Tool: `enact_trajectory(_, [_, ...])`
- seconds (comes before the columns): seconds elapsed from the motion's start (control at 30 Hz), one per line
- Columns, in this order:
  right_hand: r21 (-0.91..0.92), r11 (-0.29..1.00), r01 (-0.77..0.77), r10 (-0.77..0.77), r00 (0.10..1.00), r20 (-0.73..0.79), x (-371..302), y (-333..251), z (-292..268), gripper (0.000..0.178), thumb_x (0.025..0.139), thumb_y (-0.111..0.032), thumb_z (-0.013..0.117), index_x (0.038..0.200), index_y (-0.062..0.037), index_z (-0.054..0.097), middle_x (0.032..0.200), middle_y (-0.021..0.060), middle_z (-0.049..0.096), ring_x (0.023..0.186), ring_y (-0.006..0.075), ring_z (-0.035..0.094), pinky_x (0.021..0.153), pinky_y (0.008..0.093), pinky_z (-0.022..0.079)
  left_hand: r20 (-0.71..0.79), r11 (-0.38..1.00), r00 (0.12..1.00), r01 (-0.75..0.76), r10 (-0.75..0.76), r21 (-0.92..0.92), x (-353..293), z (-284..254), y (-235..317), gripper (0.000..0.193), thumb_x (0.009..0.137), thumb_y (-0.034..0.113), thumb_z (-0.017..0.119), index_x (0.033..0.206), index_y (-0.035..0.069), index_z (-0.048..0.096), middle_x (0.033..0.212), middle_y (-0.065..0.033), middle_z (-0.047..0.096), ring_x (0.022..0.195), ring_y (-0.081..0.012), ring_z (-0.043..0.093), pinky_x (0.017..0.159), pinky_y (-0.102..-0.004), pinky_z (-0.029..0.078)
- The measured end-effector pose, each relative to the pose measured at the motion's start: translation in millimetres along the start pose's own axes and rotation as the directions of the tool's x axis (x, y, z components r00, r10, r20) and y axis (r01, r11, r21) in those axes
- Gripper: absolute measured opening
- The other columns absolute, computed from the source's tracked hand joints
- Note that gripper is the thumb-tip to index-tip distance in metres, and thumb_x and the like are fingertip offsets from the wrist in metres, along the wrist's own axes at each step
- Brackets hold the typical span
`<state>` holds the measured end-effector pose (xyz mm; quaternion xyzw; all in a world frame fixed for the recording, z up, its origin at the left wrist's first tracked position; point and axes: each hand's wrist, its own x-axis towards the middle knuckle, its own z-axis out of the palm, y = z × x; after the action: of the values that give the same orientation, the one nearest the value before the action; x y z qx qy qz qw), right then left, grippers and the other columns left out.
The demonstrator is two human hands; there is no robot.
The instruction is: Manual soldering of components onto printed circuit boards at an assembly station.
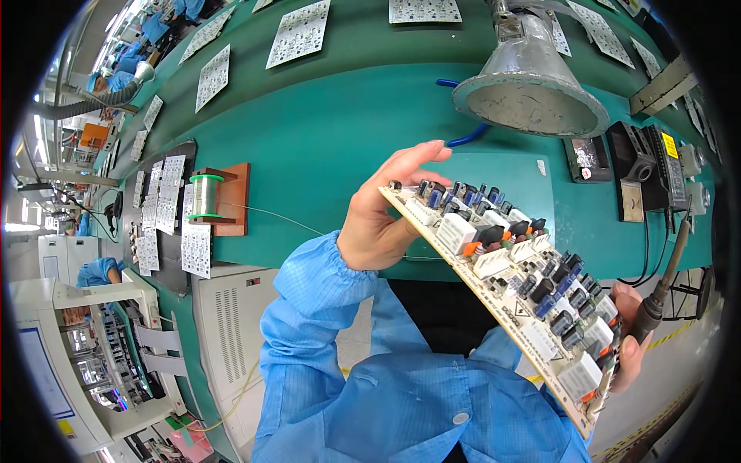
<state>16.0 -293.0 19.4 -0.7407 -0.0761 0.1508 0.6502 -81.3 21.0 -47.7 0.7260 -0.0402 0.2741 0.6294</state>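
Note:
A populated circuit board (494, 285), with capacitors, white connectors and other parts on its upper face, is held tilted in front of my body. My left hand (378, 220) grips its far left end, thumb partly hidden by the board and fingers extended past the edge. Around the near right end, my right hand (631, 347) supports the board and also holds a soldering iron (662, 301), its tip pointing up and away. Thin solder wire (282, 217) runs from a spool (206, 196) toward my left wrist; whether my left fingers hold it is hidden.
A metal fume-extraction hood (532, 85) hangs over the far right of the green bench. The soldering station (662, 166) stands at right. Further boards (299, 35) lie on the dark green strip beyond, others on a black tray (166, 239) at left. People in blue work farther off.

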Motion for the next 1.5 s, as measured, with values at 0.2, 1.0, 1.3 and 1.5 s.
enact_trajectory(0.2, [0.016,0.876,0.481,-0.481,0.872,0.087,18.9,44.1,-22.3,0.045,0.085,-0.032,0.061,0.112,0.0034,0.050,0.114,0.0204,0.054,0.097,0.0299,0.057,0.083,0.0413,0.049,-0.065,0.952,0.977,0.184,-0.206,-0.245,-10.4,15.6,3.7,0.064,0.076,-0.008,0.065,0.134,0.001,0.040,0.121,-0.0144,0.053,0.102,-0.0186,0.057,0.087,-0.0317,0.048])
enact_trajectory(1.0, [-0.165,0.609,0.776,-0.758,0.630,0.167,61.6,109.2,61.1,0.044,0.078,0.002,0.065,0.117,-0.0045,0.045,0.104,0.0270,0.058,0.092,0.0364,0.058,0.082,0.0440,0.047,-0.699,0.717,0.548,0.235,0.460,0.656,-10.4,-161.2,70.6,0.027,0.082,0.000,0.066,0.107,-0.001,0.056,0.102,-0.0089,0.063,0.092,-0.0149,0.058,0.085,-0.0280,0.045])
enact_trajectory(1.3, [-0.137,0.596,0.791,-0.757,0.611,0.231,70.4,102.3,64.4,0.046,0.072,0.004,0.066,0.112,-0.0033,0.045,0.103,0.0283,0.057,0.087,0.0349,0.060,0.076,0.0408,0.049,-0.744,0.645,0.659,0.617,-0.110,0.451,-11.3,-224.9,61.8,0.032,0.086,0.014,0.063,0.113,-0.003,0.055,0.104,-0.0085,0.063,0.091,-0.0143,0.059,0.083,-0.0271,0.045])
enact_trajectory(1.5, [-0.194,0.638,0.745,-0.728,0.666,0.162,66.6,114.4,55.6,0.045,0.077,0.005,0.061,0.117,-0.0053,0.045,0.104,0.0272,0.056,0.092,0.0381,0.059,0.080,0.0419,0.048,-0.499,0.130,0.599,0.711,-0.626,0.691,52.2,-182.6,-5.5,0.055,0.083,0.041,0.063,0.113,-0.005,0.058,0.106,-0.0171,0.063,0.097,-0.0267,0.060,0.085,-0.0354,0.047])
